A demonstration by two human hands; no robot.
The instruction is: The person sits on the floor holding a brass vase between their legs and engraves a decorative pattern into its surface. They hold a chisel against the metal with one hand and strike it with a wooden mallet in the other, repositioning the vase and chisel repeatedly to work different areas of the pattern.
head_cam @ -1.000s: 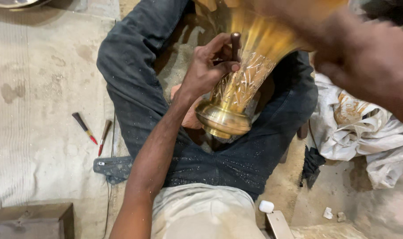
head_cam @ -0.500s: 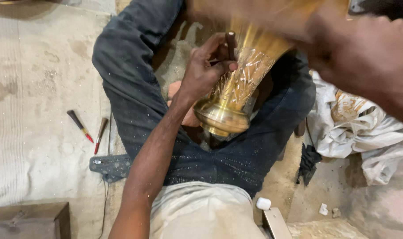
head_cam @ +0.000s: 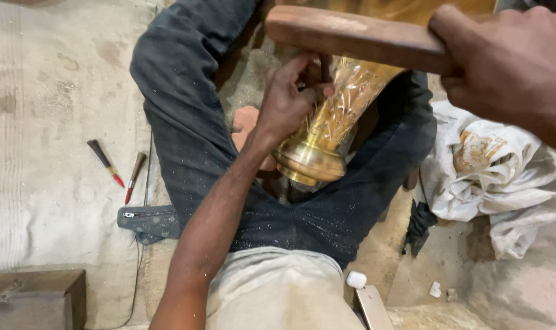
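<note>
So the right hand has swung up; half a second ago it was a blur, now its grip is wrapped round a wooden mallet, raised over the chisel the left hand pinches against the brass vase lying between the legs; looks mid-strike to me.

engraved brass vase, tilted on lap, wooden mallet above

right hand: you've brought it closer to the camera, and it is no longer blurred.
wooden mallet: a moment ago a smear, now sharp and level above the brass vase.
left hand: your thumb now hides the chisel.
</note>
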